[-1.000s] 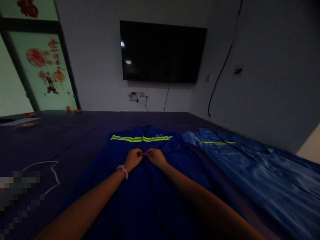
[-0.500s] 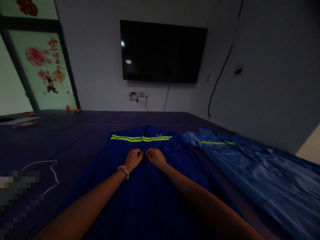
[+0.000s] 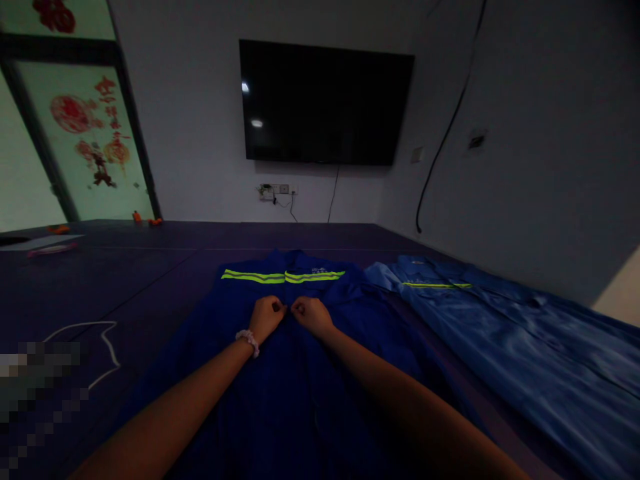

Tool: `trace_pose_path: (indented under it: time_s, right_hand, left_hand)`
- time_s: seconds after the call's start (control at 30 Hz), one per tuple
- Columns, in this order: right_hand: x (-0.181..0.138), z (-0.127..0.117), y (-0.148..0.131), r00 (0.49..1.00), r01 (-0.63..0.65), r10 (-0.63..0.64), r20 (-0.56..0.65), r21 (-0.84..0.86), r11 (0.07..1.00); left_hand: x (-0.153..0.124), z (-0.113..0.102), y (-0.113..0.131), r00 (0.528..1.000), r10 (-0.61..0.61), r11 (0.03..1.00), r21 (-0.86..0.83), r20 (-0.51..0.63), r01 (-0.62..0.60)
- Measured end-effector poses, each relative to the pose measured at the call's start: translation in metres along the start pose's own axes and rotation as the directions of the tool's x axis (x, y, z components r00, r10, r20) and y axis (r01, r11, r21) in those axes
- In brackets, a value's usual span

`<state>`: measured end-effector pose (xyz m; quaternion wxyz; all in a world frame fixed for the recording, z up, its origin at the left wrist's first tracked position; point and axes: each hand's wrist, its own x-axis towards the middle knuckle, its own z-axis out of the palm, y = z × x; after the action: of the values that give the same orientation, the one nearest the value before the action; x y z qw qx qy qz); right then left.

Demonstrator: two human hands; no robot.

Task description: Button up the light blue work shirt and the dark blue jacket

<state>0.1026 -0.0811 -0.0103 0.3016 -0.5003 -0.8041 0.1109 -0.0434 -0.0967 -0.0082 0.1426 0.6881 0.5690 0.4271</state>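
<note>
A dark blue work jacket [image 3: 240,373] with a yellow-green reflective stripe across the chest lies flat in front of me on a dark purple table [image 3: 150,267]. My left hand [image 3: 267,317], with a pale band at the wrist, pinches the jacket's front edge just below the stripe. Right beside it, my right hand [image 3: 311,315] pinches the opposite front edge. The two sets of fingertips almost touch at the jacket's centre line. What lies between the fingertips is too small to make out.
A lighter blue jacket [image 3: 500,333] with a similar stripe lies to the right, near the wall. A white cord [image 3: 103,340] loops on the table at left. A black wall screen [image 3: 325,103] hangs ahead. Small orange items [image 3: 145,219] sit at the table's far left.
Both hands stay pinched together at the jacket's front; they have shifted very slightly and the view has barely moved.
</note>
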Motion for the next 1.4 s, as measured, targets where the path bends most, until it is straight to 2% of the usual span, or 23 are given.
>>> trace_pose_path:
  time_s: [0.13, 0.3, 0.53, 0.8, 1.4]
  right_hand:
    - [-0.0002, -0.0016, -0.0012, 1.0, -0.01, 0.01, -0.005, 0.009, 1.0]
    - [0.0001, -0.0007, -0.0008, 1.0, -0.004, 0.004, -0.009, 0.016, 1.0]
    - [0.0007, 0.0018, 0.0008, 1.0, -0.015, 0.016, -0.007, 0.024, 1.0]
    - [0.0007, 0.0032, 0.0024, 1.0, -0.016, 0.016, -0.018, 0.028, 0.999]
    - [0.0006, 0.0041, 0.0036, 0.999, -0.025, 0.031, -0.041, 0.146, 0.989]
  left_hand:
    - [-0.0007, 0.0, 0.0004, 0.999, 0.041, 0.998, -0.05, -0.024, -0.042]
    - [-0.0023, -0.0006, 0.0046, 0.988, 0.154, 0.988, -0.001, 0.036, -0.154]
    - [-0.001, 0.0013, 0.0011, 0.993, 0.114, 0.993, 0.014, 0.038, -0.115]
    - [0.0, 0.001, 0.0013, 0.989, 0.132, 0.991, 0.018, 0.07, -0.133]
    - [0.0014, 0.0022, 0.0005, 0.992, 0.11, 0.994, -0.008, 0.057, -0.11]
